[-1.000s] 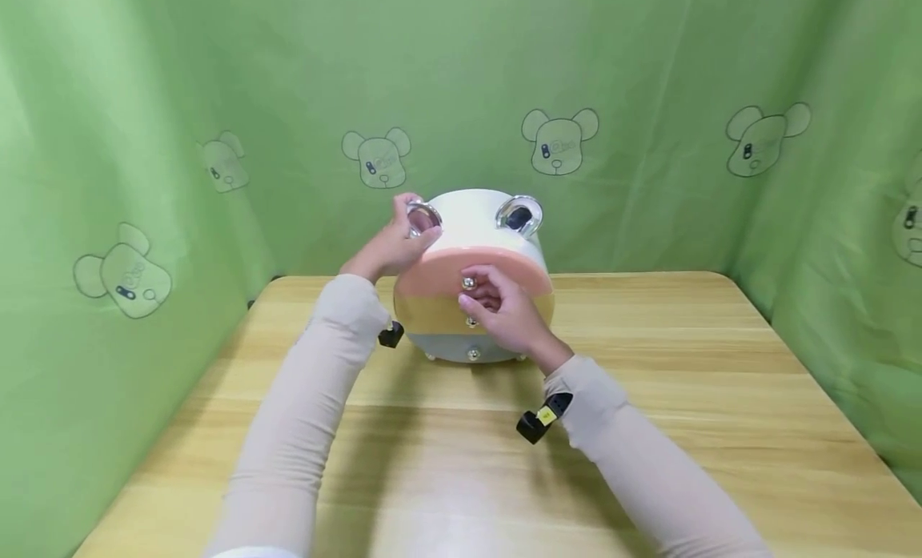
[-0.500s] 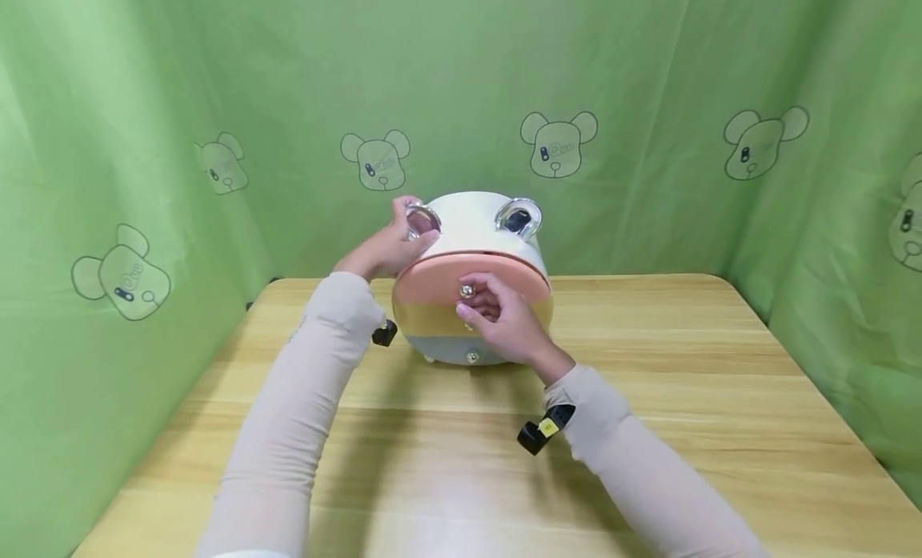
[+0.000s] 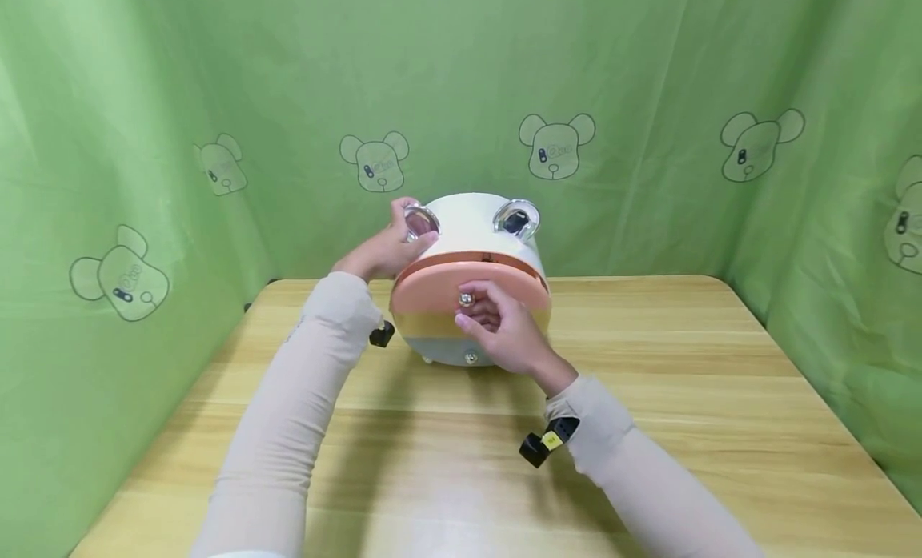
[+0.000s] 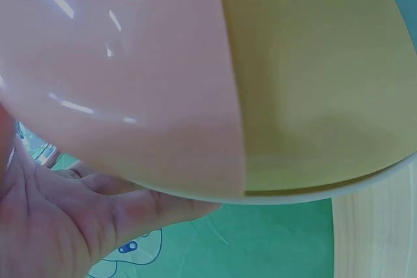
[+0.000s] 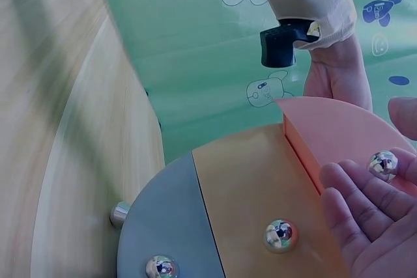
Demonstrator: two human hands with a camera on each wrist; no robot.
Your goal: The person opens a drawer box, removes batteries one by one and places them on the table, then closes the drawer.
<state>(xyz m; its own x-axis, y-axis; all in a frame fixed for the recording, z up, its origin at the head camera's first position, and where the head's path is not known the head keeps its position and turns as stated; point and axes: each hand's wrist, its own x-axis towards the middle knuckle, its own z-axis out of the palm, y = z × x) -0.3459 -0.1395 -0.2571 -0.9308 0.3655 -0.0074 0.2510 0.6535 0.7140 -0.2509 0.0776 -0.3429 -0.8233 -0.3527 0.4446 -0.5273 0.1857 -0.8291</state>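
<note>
A small round-fronted drawer box (image 3: 468,222) with a white shell stands on the table. Its front is split into a pink top drawer (image 3: 425,287), a yellow middle drawer (image 5: 251,187) and a grey-blue bottom drawer (image 5: 171,216). My left hand (image 3: 380,248) grips the silver ring-shaped ear (image 3: 435,216) at the box's upper left, thumb lying on the white shell. With my right hand (image 3: 513,334) I pinch the silver knob (image 3: 467,299) of the pink drawer. That drawer sticks out a little, leaving a narrow gap along its top edge.
A second silver ear (image 3: 535,219) rises at the box's upper right. Under the box is a light wooden table (image 3: 648,382). Green curtains (image 3: 461,78) printed with bear heads close in the back and both sides.
My right hand has drawn the pink drawer slightly toward me, and a dark gap has appeared above it. My left hand keeps its hold on the ear.
</note>
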